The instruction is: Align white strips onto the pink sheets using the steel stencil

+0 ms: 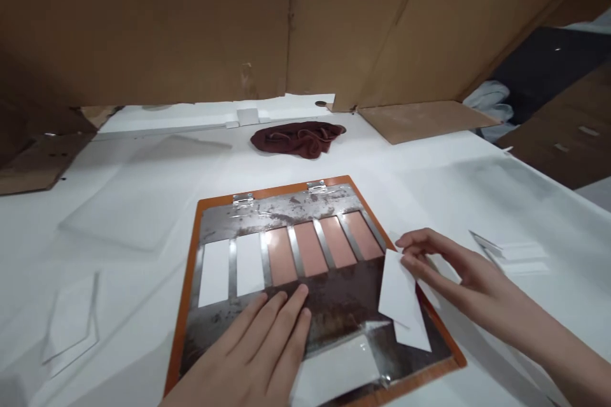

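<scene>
Head view shows the left hand [258, 356] lying flat, fingers [291, 311] released and spread, on the bare lower part of a rusty slotted plate [344, 305]. The plate sits hinged on an orange board [188, 305]. Just beyond those fingertips run six slots. The two filled slots [214, 273] to the left of the fingertips hold white pieces, and the four open slots [308, 248] ahead and to the right show a pink base.

The right hand [458, 280] pinches white strips [398, 296] at their upper end, thumb against fingertips. The strips hang tilted over the plate's right edge, near the last open slot and well apart from the left fingertips. There seem to be two strips, one partly under the other.

Handling this well probably rests on three things:
- The flat left palm should press evenly so that the plate lies tight on the board and the slot bars do not lift.
- The pinch should stay on the strips' edges, since the rusty metal could mark the white faces.
- The two strips may cling together and want separating, and one should be turned square to the bars before it meets a slot.

Farther right of the right hand, spare strips [510, 251] lie on the tabletop [143, 172]. A dark red cloth [298, 138] sits well beyond the board.
</scene>
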The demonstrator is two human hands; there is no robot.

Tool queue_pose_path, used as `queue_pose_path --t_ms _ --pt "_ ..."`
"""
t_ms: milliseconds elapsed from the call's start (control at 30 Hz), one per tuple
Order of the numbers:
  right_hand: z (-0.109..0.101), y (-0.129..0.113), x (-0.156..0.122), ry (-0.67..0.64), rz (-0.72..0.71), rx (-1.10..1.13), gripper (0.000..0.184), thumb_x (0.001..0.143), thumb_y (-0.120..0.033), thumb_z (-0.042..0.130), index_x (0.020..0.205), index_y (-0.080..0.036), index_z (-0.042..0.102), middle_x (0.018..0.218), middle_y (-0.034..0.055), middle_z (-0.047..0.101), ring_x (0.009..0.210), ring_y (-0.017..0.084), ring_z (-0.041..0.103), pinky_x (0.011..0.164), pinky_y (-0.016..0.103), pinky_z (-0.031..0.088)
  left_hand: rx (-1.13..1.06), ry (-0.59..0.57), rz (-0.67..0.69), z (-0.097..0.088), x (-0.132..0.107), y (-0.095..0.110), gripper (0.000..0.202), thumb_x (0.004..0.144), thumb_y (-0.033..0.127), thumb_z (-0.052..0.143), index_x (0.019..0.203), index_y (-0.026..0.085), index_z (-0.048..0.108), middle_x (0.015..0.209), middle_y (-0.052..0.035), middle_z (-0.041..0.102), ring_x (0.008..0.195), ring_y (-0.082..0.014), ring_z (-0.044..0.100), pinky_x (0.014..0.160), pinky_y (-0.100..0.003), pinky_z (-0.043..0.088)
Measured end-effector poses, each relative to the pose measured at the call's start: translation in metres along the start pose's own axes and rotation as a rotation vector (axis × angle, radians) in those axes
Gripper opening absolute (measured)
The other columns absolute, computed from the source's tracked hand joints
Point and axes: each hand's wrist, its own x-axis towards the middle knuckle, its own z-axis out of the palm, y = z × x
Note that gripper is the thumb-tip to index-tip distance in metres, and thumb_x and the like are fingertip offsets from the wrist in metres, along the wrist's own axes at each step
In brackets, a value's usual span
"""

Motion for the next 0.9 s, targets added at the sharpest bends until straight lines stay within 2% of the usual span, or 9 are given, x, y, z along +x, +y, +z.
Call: queue_pose_path --t_ms 67,167,267,367,467,567,700,900 --pt "-0.001 -0.005 0.007 0.015 -0.032 -0.015 0.039 0.094 -0.068 0.063 0.100 -0.030 0.067 0.102 0.0057 0.069 0.098 0.027 0.067 0.078 0.037 0.055 -0.045 -0.072 -0.001 -0.007 0.004 -0.002 0.055 0.100 0.024 0.042 0.151 0.013 0.056 0.156 -0.0104 0.059 0.144 -0.0226 0.057 0.115 -0.034 0.048" --pt "0.002 -0.029 0.022 -0.058 -0.108 0.039 0.034 0.094 -0.064 0.068 0.100 -0.030 0.069 0.099 0.0035 0.069 0.095 0.024 0.066 0.076 0.034 0.054 -0.059 -0.137 0.021 -0.013 0.008 -0.003 0.051 0.105 0.025 0.038 0.148 0.012 0.061 0.154 -0.0115 0.060 0.137 -0.0238 0.063 0.110 -0.036 0.052" --pt "0.016 -0.060 0.047 -0.252 -0.164 0.124 0.035 0.096 -0.061 0.065 0.098 -0.026 0.068 0.094 0.0028 0.068 0.082 0.020 0.064 0.069 0.032 0.053 -0.039 -0.138 0.030 -0.014 0.011 -0.003 0.049 0.110 0.033 0.037 0.143 0.012 0.065 0.151 -0.0116 0.063 0.132 -0.0240 0.067 0.106 -0.035 0.053" --pt "0.041 -0.081 0.078 -0.477 -0.136 0.229 0.032 0.101 -0.056 0.060 0.104 -0.025 0.061 0.069 -0.0055 0.057 0.055 0.014 0.055 0.059 0.031 0.048 -0.047 -0.114 0.020 -0.011 0.012 -0.003 0.056 0.113 0.048 0.034 0.139 0.013 0.069 0.147 -0.0110 0.066 0.128 -0.0225 0.070 0.102 -0.032 0.054" --pt "0.065 -0.090 0.105 -0.501 -0.232 0.202 0.025 0.100 -0.048 0.063 0.102 -0.023 0.063 0.083 -0.0021 0.062 0.066 0.014 0.057 0.063 0.029 0.046 -0.058 -0.116 0.016 -0.012 0.012 -0.004 0.059 0.113 0.055 0.034 0.137 0.014 0.071 0.146 -0.0109 0.067 0.126 -0.0222 0.071 0.100 -0.031 0.055" --pt "0.077 -0.094 0.115 -0.540 -0.268 0.187 0.021 0.099 -0.043 0.065 0.100 -0.023 0.063 0.088 -0.0009 0.064 0.076 0.015 0.059 0.066 0.028 0.046 -0.091 -0.159 0.040 -0.016 0.014 -0.007 0.054 0.113 0.048 0.037 0.140 0.013 0.068 0.146 -0.0118 0.067 0.126 -0.0224 0.071 0.100 -0.031 0.055" --pt "0.080 -0.100 0.113 -0.525 -0.279 0.155 0.015 0.100 -0.036 0.065 0.095 -0.022 0.063 0.091 0.0010 0.067 0.084 0.017 0.062 0.074 0.030 0.048 -0.144 -0.199 0.053 -0.017 0.017 -0.011 0.053 0.113 0.048 0.036 0.139 0.014 0.068 0.143 -0.0088 0.069 0.125 -0.0196 0.071 0.098 -0.028 0.056" --pt "0.080 -0.097 0.112 -0.495 -0.327 0.105 0.014 0.102 -0.035 0.062 0.097 -0.022 0.065 0.099 0.0030 0.072 0.090 0.019 0.066 0.078 0.032 0.050 -0.174 -0.098 0.015 -0.011 0.016 -0.012 0.051 0.114 0.047 0.037 0.132 0.014 0.072 0.140 -0.0072 0.073 0.123 -0.0186 0.071 0.102 -0.026 0.053"
